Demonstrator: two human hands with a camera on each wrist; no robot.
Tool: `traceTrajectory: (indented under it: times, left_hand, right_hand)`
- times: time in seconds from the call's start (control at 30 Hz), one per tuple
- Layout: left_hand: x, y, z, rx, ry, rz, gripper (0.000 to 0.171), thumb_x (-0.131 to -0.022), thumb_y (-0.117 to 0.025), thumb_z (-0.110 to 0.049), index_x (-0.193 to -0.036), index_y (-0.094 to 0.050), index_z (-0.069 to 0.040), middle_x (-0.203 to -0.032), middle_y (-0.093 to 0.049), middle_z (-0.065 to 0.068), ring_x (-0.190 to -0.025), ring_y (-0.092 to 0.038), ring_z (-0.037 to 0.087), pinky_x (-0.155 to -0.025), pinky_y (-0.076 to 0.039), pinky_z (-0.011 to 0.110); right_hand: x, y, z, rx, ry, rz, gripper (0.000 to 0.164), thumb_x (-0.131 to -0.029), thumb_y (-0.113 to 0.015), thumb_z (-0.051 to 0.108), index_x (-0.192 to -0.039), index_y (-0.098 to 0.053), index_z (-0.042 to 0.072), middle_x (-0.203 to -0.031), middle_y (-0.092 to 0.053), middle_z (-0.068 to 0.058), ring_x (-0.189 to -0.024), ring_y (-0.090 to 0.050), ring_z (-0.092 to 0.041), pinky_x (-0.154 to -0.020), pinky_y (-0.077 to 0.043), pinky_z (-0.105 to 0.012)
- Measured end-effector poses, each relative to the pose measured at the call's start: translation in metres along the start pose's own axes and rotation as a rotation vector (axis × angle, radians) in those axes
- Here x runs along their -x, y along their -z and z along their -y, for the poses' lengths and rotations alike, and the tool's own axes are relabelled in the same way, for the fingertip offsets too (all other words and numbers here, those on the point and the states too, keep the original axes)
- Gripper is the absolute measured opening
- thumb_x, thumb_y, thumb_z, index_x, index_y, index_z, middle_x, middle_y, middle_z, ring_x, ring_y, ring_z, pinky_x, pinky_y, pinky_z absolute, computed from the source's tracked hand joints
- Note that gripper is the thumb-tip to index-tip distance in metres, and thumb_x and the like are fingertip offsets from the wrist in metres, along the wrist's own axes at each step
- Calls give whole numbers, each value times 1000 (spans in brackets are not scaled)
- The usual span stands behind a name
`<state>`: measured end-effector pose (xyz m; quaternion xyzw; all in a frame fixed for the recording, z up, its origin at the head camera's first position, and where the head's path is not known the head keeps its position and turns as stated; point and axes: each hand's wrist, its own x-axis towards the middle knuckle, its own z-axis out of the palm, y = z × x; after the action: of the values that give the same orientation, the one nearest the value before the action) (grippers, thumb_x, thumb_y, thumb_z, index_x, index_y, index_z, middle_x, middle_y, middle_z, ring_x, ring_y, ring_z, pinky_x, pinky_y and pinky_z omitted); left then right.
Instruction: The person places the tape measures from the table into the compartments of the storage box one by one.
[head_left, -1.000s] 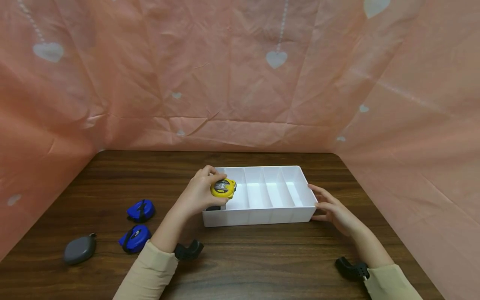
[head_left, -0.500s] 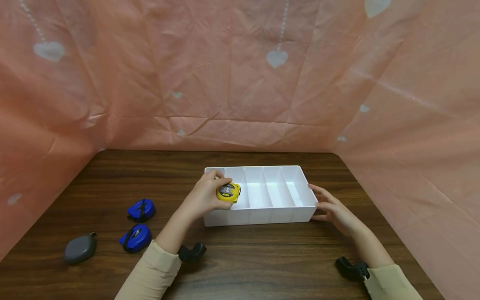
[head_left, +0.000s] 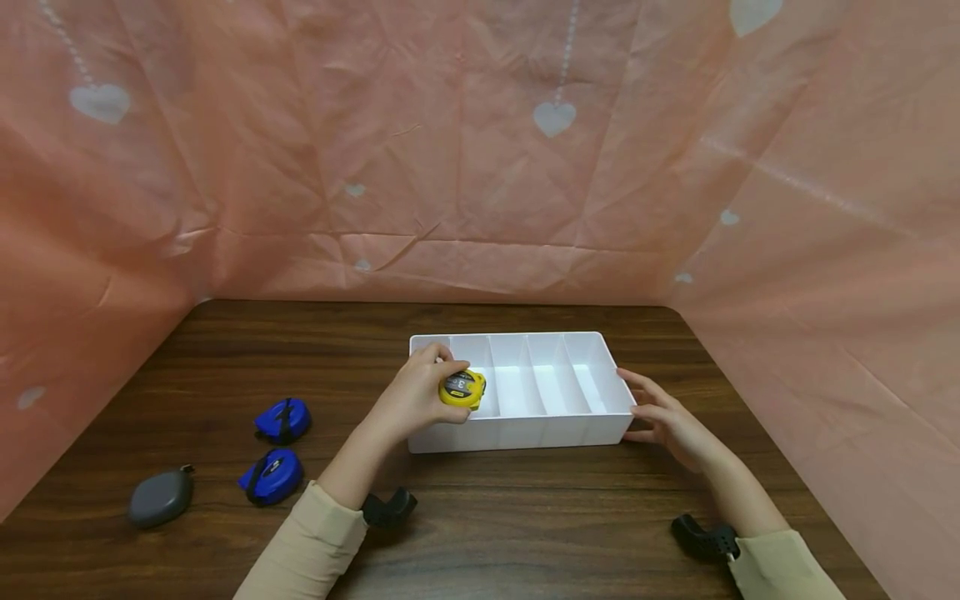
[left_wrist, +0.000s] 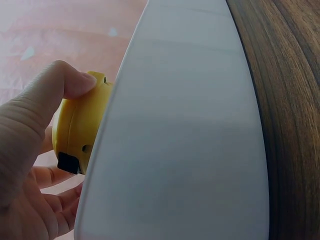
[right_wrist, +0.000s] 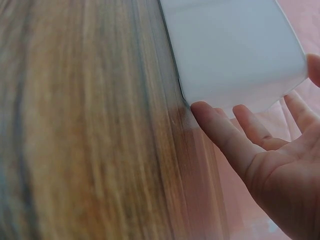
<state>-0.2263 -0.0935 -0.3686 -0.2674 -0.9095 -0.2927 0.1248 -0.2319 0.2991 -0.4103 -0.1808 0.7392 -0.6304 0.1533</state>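
My left hand [head_left: 420,387] pinches a yellow tape measure [head_left: 462,390] between thumb and fingers, over the second compartment from the left of a white divided box [head_left: 517,433]. In the left wrist view, the lower part of the tape measure [left_wrist: 82,117] is hidden behind the box's front wall [left_wrist: 185,120], and the thumb lies on its upper edge. At the box's right end, my right hand [head_left: 667,421] touches the wall with its fingertips. The right wrist view shows those fingers extended, with one fingertip [right_wrist: 201,107] at the bottom corner of the box.
Two blue tape measures [head_left: 283,420] with black straps lie on the wooden table [head_left: 540,517] to the left. Left of them is a grey rounded case [head_left: 160,498] with a small tab. A pink cloth [head_left: 465,167] with white hearts hangs behind and at both sides.
My left hand has moved the yellow tape measure a little right and nearer, from the box's left end to the second compartment. The right hand and the box have stayed put.
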Motion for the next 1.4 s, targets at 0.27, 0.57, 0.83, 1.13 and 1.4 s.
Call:
traceTrajectory:
  times: [0.27, 0.57, 0.83, 1.13, 1.4]
  left_hand:
    - [1, -1, 0, -7, -3, 4, 58, -64, -85, -28, -116, -70, -6, -103, -49, 4, -97, -46, 22, -80, -44, 37]
    - [0, -6, -1, 7, 1, 23, 58, -67, -85, -27, -119, -68, -5, -103, -47, 5, -98, -45, 24, -82, -43, 37]
    - [0, -13, 0, 10, -48, 27, 53, -70, -85, -24, -115, -69, -1, -107, -49, 6, -102, -46, 27, -84, -45, 37]
    - [1, -14, -2, -4, -56, 88, 51, -77, -81, -31, -118, -68, -3, -115, -51, 10, -104, -48, 26, -83, -46, 36]
    - [2, -16, 2, -19, -71, 120, 52, -80, -78, -34, -121, -66, -4, -117, -51, 9, -105, -49, 24, -84, -45, 37]
  right_hand:
    - [-1, 0, -1, 1, 1, -3, 56, -101, -42, 12, -153, -22, 16, -139, -22, -32, -112, -49, -20, -89, -43, -58]
    - [-1, 0, 0, 2, -2, -3, 56, -101, -41, 12, -153, -22, 16, -139, -22, -32, -112, -49, -19, -89, -43, -58]
    - [-1, -1, -1, -3, -3, 0, 56, -101, -42, 12, -153, -21, 16, -139, -22, -32, -112, -49, -20, -89, -43, -57]
    - [-1, -1, 0, 3, -7, -1, 56, -101, -42, 13, -153, -21, 16, -140, -21, -32, -113, -47, -21, -89, -43, -58]
    - [-1, -1, 0, 2, -7, 0, 57, -101, -42, 13, -153, -21, 16, -140, -21, -32, -114, -47, -20, -90, -42, -59]
